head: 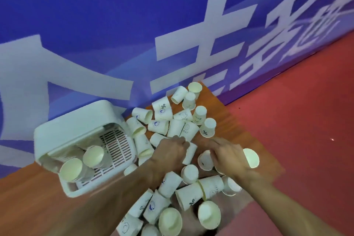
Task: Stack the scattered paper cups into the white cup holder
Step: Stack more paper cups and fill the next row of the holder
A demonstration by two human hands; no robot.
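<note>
Several white paper cups [191,173] lie scattered on the orange-brown table [38,207], some upright, most on their sides. The white cup holder [76,126] lies at the left and holds two stacks of cups [93,156] with their mouths towards me. In the middle of the pile, my left hand [170,151] has its fingers curled over a cup lying on its side [190,154]. To its right, my right hand [228,156] is palm down with the fingers stretched out, over an upside-down cup [205,160]. Motion blur softens both hands.
A blue wall banner [134,34] with large white characters runs behind the table. The table's right edge [239,120] drops to a red floor [306,120]. One cup [251,158] lies close to that edge beside my right hand.
</note>
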